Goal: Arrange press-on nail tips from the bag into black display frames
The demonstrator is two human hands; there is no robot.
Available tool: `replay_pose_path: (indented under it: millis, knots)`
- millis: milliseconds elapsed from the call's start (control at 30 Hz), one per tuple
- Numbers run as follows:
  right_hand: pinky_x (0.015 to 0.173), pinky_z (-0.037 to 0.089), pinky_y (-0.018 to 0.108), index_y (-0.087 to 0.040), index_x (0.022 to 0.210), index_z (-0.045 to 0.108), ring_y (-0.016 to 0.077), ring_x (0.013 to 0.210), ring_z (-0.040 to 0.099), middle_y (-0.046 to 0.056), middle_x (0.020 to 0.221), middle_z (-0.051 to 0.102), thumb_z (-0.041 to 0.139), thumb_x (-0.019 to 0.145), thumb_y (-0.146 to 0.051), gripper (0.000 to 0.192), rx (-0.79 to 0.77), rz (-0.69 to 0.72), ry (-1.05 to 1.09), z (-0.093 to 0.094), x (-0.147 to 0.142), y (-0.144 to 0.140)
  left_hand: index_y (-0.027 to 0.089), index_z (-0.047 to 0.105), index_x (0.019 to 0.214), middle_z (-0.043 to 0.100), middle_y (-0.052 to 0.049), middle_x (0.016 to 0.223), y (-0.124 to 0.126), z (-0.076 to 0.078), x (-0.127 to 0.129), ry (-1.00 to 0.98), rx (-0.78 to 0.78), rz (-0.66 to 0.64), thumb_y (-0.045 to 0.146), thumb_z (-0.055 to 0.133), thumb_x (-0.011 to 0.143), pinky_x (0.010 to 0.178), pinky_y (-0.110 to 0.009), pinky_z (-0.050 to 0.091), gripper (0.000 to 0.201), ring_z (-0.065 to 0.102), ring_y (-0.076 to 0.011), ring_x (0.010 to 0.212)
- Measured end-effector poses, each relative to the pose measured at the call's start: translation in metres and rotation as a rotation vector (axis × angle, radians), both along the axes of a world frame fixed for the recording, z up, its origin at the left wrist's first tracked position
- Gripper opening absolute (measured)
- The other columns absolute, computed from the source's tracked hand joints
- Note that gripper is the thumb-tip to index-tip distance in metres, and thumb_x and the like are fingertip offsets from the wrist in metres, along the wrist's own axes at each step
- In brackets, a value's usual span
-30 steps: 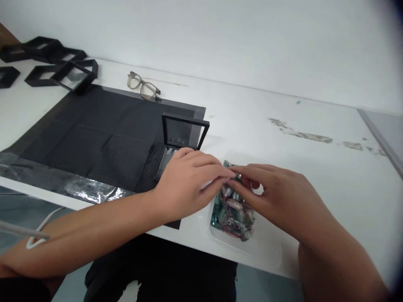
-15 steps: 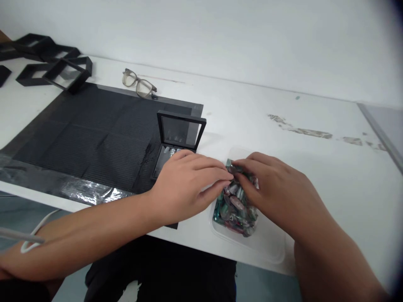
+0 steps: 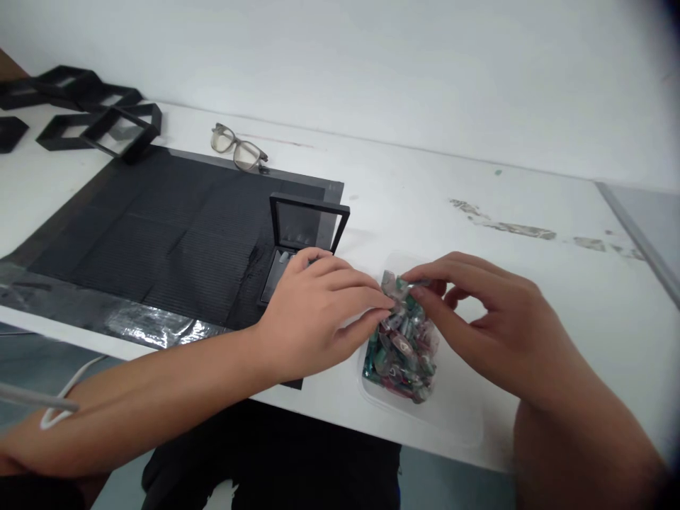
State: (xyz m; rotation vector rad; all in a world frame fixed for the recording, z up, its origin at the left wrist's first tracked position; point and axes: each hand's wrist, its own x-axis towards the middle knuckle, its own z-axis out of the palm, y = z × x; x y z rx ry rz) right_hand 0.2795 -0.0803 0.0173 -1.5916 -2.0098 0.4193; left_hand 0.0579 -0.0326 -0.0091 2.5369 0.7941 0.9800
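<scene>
A clear plastic bag (image 3: 404,347) filled with several small green, red and silver pieces lies in a shallow clear tray (image 3: 462,418) near the table's front edge. My left hand (image 3: 313,315) pinches the bag's top from the left. My right hand (image 3: 489,326) pinches the same top edge from the right, fingers curled. Behind my left hand stands a small black display box (image 3: 305,227) with its clear lid raised, a few pale pieces inside.
A black mat (image 3: 154,227) covers the table's left part, with a shiny foil strip (image 3: 132,322) along its front. Glasses (image 3: 237,147) lie at the mat's back edge. Several empty black frames (image 3: 90,113) sit at the far left. A white cable (image 3: 64,397) hangs below.
My right hand has shifted slightly right and opened its fingers somewhat while both hands keep hold of the bag's top. The view moved a little.
</scene>
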Motion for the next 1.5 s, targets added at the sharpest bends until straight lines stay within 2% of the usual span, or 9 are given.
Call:
replay_pose_path:
  millis: [100, 233, 433, 700, 833, 1033, 1233, 1367, 1500]
  knots:
    - [0.061, 0.05, 0.028, -0.03, 0.104, 0.068, 0.015, 0.082, 0.063, 0.0, 0.096, 0.067, 0.061, 0.091, -0.018, 0.019, 0.049, 0.088, 0.158, 0.005, -0.001, -0.002, 0.029, 0.073, 0.096, 0.078, 0.008, 0.098, -0.002, 0.0, 0.001, -0.031, -0.002, -0.009, 0.032, 0.063, 0.095, 0.095, -0.034, 0.039, 0.01, 0.069, -0.0115, 0.095]
    - [0.067, 0.051, 0.033, -0.033, 0.101, 0.068, 0.0157, 0.082, 0.063, -0.001, 0.095, 0.065, 0.058, 0.091, -0.011, 0.026, 0.033, 0.13, 0.27, 0.009, -0.004, -0.004, 0.028, 0.073, 0.094, 0.077, 0.008, 0.088, -0.003, 0.001, 0.002, -0.104, 0.035, -0.008, 0.031, 0.066, 0.093, 0.093, -0.034, 0.042, 0.008, 0.07, -0.0112, 0.09]
    - [0.065, 0.052, 0.034, -0.038, 0.106, 0.07, 0.0174, 0.082, 0.065, -0.001, 0.094, 0.067, 0.065, 0.087, -0.011, 0.033, 0.07, 0.144, 0.288, 0.009, -0.006, -0.005, 0.025, 0.07, 0.097, 0.078, 0.006, 0.086, -0.002, 0.004, 0.002, -0.191, 0.087, -0.033, 0.027, 0.067, 0.09, 0.08, -0.03, 0.048, 0.007, 0.071, -0.0105, 0.082]
    - [0.065, 0.056, 0.032, -0.042, 0.111, 0.073, 0.0158, 0.083, 0.068, -0.003, 0.099, 0.071, 0.066, 0.085, -0.004, 0.046, 0.094, 0.21, 0.297, 0.009, -0.009, -0.008, 0.025, 0.068, 0.104, 0.077, 0.006, 0.086, -0.001, 0.004, 0.003, -0.266, 0.176, -0.055, 0.025, 0.071, 0.088, 0.075, -0.027, 0.051, 0.016, 0.07, -0.0096, 0.079]
    - [0.066, 0.057, 0.032, -0.039, 0.119, 0.071, 0.0161, 0.087, 0.068, 0.0, 0.104, 0.072, 0.065, 0.084, 0.002, 0.054, 0.126, 0.283, 0.322, 0.005, -0.01, -0.007, 0.025, 0.069, 0.108, 0.077, 0.006, 0.085, 0.002, 0.002, 0.003, -0.251, 0.27, -0.081, 0.021, 0.073, 0.086, 0.073, -0.025, 0.054, 0.023, 0.071, -0.0086, 0.078]
    - [0.07, 0.057, 0.035, -0.035, 0.122, 0.07, 0.0177, 0.087, 0.068, 0.0, 0.098, 0.074, 0.066, 0.08, 0.005, 0.057, 0.149, 0.32, 0.348, 0.005, -0.009, -0.008, 0.023, 0.071, 0.105, 0.079, 0.006, 0.087, 0.002, 0.004, 0.002, -0.302, 0.293, -0.109, 0.018, 0.074, 0.085, 0.073, -0.023, 0.057, 0.021, 0.073, -0.0083, 0.08]
    - [0.069, 0.056, 0.036, -0.042, 0.129, 0.065, 0.0182, 0.083, 0.068, -0.002, 0.099, 0.073, 0.07, 0.081, -0.001, 0.064, 0.121, 0.196, 0.374, 0.005, -0.009, -0.013, 0.021, 0.071, 0.095, 0.078, 0.003, 0.079, 0.0, 0.012, 0.001, -0.37, 0.189, -0.127, 0.012, 0.07, 0.081, 0.068, -0.025, 0.058, 0.017, 0.072, -0.0094, 0.071]
    - [0.063, 0.054, 0.035, -0.041, 0.121, 0.069, 0.0185, 0.075, 0.067, -0.002, 0.092, 0.072, 0.073, 0.079, -0.005, 0.056, 0.193, 0.124, 0.32, 0.01, -0.007, -0.014, 0.02, 0.071, 0.085, 0.075, 0.002, 0.069, -0.002, 0.017, 0.0, -0.434, 0.163, -0.11, 0.007, 0.065, 0.073, 0.063, -0.024, 0.056, 0.019, 0.07, -0.0095, 0.063]
    - [0.067, 0.055, 0.033, -0.033, 0.106, 0.075, 0.0169, 0.075, 0.066, -0.001, 0.086, 0.072, 0.075, 0.078, -0.01, 0.036, 0.215, -0.079, 0.291, 0.011, -0.005, -0.012, 0.023, 0.069, 0.081, 0.073, 0.005, 0.066, -0.003, 0.02, 0.0, -0.435, 0.192, -0.109, 0.008, 0.061, 0.069, 0.061, -0.026, 0.055, 0.021, 0.067, -0.0099, 0.06]
